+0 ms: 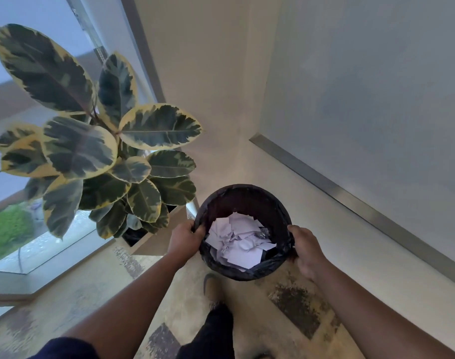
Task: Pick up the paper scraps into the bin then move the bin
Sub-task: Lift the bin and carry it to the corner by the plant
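Now left hand (186, 238) and right hand (308, 251) each clamp the paper-filled bin's (247, 195) rim.

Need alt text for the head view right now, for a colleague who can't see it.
Both hands grip the rim of a black bin holding white paper scraps, left hand and right hand on opposite sides. A large potted plant stands to its left by a window.

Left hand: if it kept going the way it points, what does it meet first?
The left hand already grips the bin rim, pointing up-right in the image. Straight on, its fingers likely meet the paper scraps inside, though depth is unclear.
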Action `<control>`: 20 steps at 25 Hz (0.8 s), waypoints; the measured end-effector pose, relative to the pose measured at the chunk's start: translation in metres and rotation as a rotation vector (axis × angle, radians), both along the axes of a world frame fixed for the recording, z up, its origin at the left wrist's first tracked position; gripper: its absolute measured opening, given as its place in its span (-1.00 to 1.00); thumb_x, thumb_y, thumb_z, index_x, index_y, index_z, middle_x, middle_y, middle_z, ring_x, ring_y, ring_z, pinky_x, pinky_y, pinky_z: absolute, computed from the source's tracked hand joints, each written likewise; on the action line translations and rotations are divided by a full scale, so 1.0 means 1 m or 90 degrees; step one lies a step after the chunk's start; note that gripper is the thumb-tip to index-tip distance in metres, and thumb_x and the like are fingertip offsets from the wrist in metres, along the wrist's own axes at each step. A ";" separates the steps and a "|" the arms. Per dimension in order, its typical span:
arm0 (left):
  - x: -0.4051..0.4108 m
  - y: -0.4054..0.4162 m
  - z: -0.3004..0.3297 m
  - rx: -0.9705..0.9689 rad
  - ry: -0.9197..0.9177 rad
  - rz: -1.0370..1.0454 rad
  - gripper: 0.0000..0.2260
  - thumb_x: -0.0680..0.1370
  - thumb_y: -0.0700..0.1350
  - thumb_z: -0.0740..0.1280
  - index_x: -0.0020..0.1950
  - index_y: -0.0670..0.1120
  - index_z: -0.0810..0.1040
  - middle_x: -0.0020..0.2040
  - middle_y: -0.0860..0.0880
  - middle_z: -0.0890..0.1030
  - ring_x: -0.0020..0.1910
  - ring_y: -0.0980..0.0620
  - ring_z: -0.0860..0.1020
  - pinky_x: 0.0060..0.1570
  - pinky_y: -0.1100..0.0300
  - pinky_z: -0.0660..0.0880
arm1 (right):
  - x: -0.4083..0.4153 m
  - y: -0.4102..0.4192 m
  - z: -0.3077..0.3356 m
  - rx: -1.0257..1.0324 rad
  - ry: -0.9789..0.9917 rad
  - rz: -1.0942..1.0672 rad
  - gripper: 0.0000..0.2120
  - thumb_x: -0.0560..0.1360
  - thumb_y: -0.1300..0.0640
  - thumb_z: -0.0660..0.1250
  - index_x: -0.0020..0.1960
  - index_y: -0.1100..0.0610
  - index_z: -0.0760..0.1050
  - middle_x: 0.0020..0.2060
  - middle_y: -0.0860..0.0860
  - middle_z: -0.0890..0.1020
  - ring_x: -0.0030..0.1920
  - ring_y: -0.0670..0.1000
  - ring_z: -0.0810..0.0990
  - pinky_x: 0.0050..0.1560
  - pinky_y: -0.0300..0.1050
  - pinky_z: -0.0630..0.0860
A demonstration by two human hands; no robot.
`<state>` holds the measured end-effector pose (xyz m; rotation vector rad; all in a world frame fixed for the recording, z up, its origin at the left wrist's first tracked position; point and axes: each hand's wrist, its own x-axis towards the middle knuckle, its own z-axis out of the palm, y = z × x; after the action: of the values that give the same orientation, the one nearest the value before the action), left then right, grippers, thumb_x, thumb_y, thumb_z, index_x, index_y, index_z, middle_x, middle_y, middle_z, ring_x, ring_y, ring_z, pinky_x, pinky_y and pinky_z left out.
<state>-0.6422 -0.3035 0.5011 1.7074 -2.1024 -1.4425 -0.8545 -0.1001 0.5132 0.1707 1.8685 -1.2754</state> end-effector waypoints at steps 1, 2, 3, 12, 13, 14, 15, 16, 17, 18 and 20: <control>-0.012 -0.011 -0.007 0.004 -0.006 -0.006 -0.71 0.60 0.04 0.34 -0.20 -0.13 0.54 -0.32 -0.05 0.57 -0.33 -0.02 0.53 -0.38 0.15 0.38 | -0.011 -0.011 -0.003 0.006 -0.012 -0.006 -0.78 0.57 0.09 0.29 0.05 0.21 0.61 -0.03 0.20 0.69 -0.04 0.20 0.67 -0.11 0.08 0.59; -0.026 -0.024 -0.015 0.003 -0.018 -0.012 -0.69 0.61 0.03 0.34 -0.24 -0.13 0.50 -0.34 -0.03 0.53 -0.36 0.03 0.48 -0.43 0.17 0.33 | -0.023 -0.022 -0.010 0.017 -0.027 -0.006 -0.83 0.59 0.13 0.28 0.08 0.19 0.58 -0.03 0.18 0.67 -0.05 0.18 0.65 -0.13 0.03 0.58; -0.037 -0.034 -0.022 -0.005 -0.034 -0.015 -0.67 0.62 0.02 0.33 -0.28 -0.11 0.45 -0.37 -0.01 0.49 -0.39 0.08 0.44 -0.45 0.21 0.28 | -0.034 -0.032 -0.018 0.027 -0.039 -0.003 -0.86 0.61 0.15 0.28 0.09 0.18 0.57 -0.03 0.17 0.65 -0.05 0.18 0.63 -0.14 0.00 0.58; -0.114 -0.101 -0.124 0.029 -0.145 -0.053 -0.68 0.63 0.12 0.28 -0.21 -0.05 0.41 -0.29 0.00 0.49 -0.26 -0.04 0.49 -0.34 0.11 0.34 | -0.120 -0.105 -0.123 0.123 -0.091 0.062 -0.82 0.62 0.28 0.25 0.15 0.17 0.58 -0.10 0.14 0.64 -0.14 0.14 0.60 -0.21 -0.07 0.53; -0.121 -0.104 -0.140 0.035 -0.157 -0.055 -0.68 0.62 0.14 0.28 -0.19 -0.05 0.41 -0.28 0.00 0.49 -0.27 -0.02 0.48 -0.34 0.13 0.31 | -0.129 -0.108 -0.142 0.134 -0.081 0.079 -0.80 0.62 0.29 0.25 0.18 0.18 0.58 -0.11 0.15 0.64 -0.14 0.16 0.59 -0.19 -0.03 0.51; -0.129 -0.107 -0.160 0.044 -0.166 -0.057 -0.69 0.62 0.15 0.29 -0.16 -0.06 0.43 -0.26 0.00 0.50 -0.25 -0.02 0.48 -0.33 0.13 0.31 | -0.136 -0.111 -0.163 0.143 -0.074 0.095 -0.78 0.62 0.28 0.26 0.22 0.20 0.58 -0.12 0.16 0.63 -0.15 0.16 0.57 -0.20 0.01 0.48; -0.133 -0.110 -0.181 0.063 -0.174 -0.056 -0.70 0.60 0.15 0.30 -0.11 -0.07 0.46 -0.22 -0.01 0.53 -0.22 -0.04 0.50 -0.31 0.13 0.34 | -0.142 -0.112 -0.182 0.152 -0.072 0.105 -0.76 0.61 0.26 0.28 0.26 0.19 0.57 -0.13 0.17 0.63 -0.16 0.16 0.57 -0.23 0.01 0.46; -0.137 -0.114 -0.195 0.085 -0.176 -0.053 -0.72 0.59 0.13 0.32 -0.07 -0.09 0.49 -0.19 -0.03 0.56 -0.19 -0.05 0.53 -0.30 0.13 0.37 | -0.147 -0.115 -0.195 0.158 -0.068 0.116 -0.73 0.61 0.24 0.30 0.29 0.18 0.57 -0.14 0.18 0.63 -0.20 0.15 0.56 -0.29 -0.03 0.46; -0.144 -0.118 -0.221 0.117 -0.178 -0.045 -0.73 0.58 0.10 0.34 -0.02 -0.11 0.52 -0.15 -0.06 0.59 -0.17 -0.06 0.55 -0.29 0.12 0.39 | -0.153 -0.119 -0.220 0.166 -0.066 0.128 -0.72 0.60 0.23 0.31 0.30 0.17 0.56 -0.14 0.18 0.64 -0.24 0.14 0.56 -0.35 -0.07 0.46; -0.148 -0.123 -0.246 0.144 -0.178 -0.039 -0.74 0.57 0.07 0.36 0.02 -0.13 0.54 -0.10 -0.09 0.62 -0.14 -0.07 0.56 -0.28 0.12 0.42 | -0.159 -0.124 -0.243 0.172 -0.061 0.134 -0.73 0.60 0.23 0.31 0.29 0.16 0.56 -0.14 0.18 0.63 -0.26 0.14 0.56 -0.38 -0.08 0.46; -0.152 -0.132 -0.290 0.216 -0.180 -0.022 -0.72 0.55 0.04 0.38 0.12 -0.13 0.53 -0.02 -0.13 0.63 -0.07 -0.10 0.59 -0.19 0.07 0.52 | -0.166 -0.138 -0.282 0.181 -0.057 0.129 -0.75 0.60 0.24 0.30 0.26 0.12 0.56 -0.11 0.21 0.62 -0.22 0.16 0.57 -0.31 -0.02 0.47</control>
<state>-0.7941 -0.4353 0.2111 2.1171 -2.1210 -1.7429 -1.0202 -0.2379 0.2317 0.1806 1.9287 -0.8510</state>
